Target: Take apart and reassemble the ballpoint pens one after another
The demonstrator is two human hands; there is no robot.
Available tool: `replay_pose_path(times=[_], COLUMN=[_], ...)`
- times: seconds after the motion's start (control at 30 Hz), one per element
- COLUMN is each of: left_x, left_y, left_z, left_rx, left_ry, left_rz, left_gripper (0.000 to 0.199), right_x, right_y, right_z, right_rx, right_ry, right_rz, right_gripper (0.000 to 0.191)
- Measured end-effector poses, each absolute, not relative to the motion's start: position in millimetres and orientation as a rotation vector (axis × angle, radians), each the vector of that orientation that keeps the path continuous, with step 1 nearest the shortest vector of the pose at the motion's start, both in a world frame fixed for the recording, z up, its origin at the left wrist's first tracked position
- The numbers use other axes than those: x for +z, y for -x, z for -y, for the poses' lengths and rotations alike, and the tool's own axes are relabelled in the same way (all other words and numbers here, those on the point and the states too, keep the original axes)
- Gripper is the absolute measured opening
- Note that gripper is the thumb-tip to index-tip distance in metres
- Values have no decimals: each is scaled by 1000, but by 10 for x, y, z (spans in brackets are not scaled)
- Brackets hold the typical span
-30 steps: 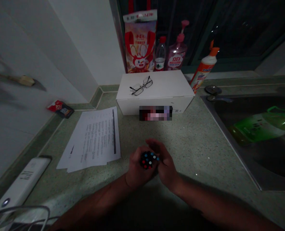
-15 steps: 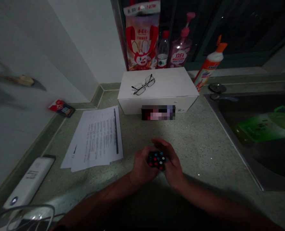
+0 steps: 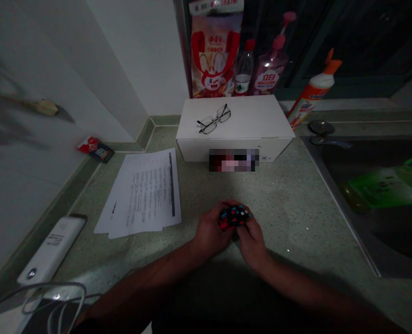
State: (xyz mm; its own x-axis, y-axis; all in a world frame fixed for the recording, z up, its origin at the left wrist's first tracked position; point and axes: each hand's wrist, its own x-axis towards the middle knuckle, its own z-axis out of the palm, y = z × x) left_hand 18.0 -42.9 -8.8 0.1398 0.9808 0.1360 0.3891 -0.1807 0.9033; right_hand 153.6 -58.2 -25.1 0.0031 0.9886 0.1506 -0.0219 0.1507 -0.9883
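A small black puzzle-like object (image 3: 234, 216) with red, blue and white dots is held between both hands above the counter. My left hand (image 3: 211, 232) wraps round its left side, fingers curled. On the right side, my right hand (image 3: 253, 239) grips it with the thumb near the lower edge and fingers behind. Parts of the object are hidden by the fingers. Beyond the hands stands a white box (image 3: 234, 118) with eyeglasses (image 3: 215, 119) lying on top.
Printed sheets (image 3: 146, 195) lie on the left of the counter (image 3: 206, 185), with a white device (image 3: 53, 250) and cables (image 3: 82, 297) nearer. A metal sink (image 3: 334, 199) holding a green bottle (image 3: 390, 185) is at right. Bottles (image 3: 244, 69) stand behind the box.
The dotted object has tilted and turned in my hands, showing more of its red side at lower left. The fingers have shifted round it. The view has moved slightly, so the surroundings appear further right.
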Motion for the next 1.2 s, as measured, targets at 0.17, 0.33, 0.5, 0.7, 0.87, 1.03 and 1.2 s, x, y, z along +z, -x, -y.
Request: replay_pose_path(times=[0.17, 0.33, 0.5, 0.7, 0.87, 1.03, 1.2], left_x=[-107, -94, -114, 23, 343, 598, 468], left_y=[-179, -179, -175, -120, 149, 691, 1017], left_z=[411, 354, 333, 234, -11, -295, -355], left_rx=[1007, 995, 1037, 904, 823, 274, -96], left_ry=[-1667, -1661, -1689, -1718, -1819, -1871, -1832], left_rz=[-1316, -1314, -1306, -1487, -1743, -2264, -2494], left_gripper=[43, 49, 49, 36, 31, 29, 33], right_x=[-327, -391, -393, -314, -274, -282, -298], right_y=[-1532, -1552, -1534, -1574, -1715, -1740, -1705], right_z=[588, 562, 509, 315, 143, 110, 83], right_rx=[1111, 1016, 1013, 1074, 1065, 1111, 1134], right_ry=[1130, 1172, 1169, 1116, 1010, 1043, 1050], right_rz=[1241, 1274, 1300, 1393, 1396, 1440, 1444], right_gripper=[46, 43, 45, 45, 51, 51, 50])
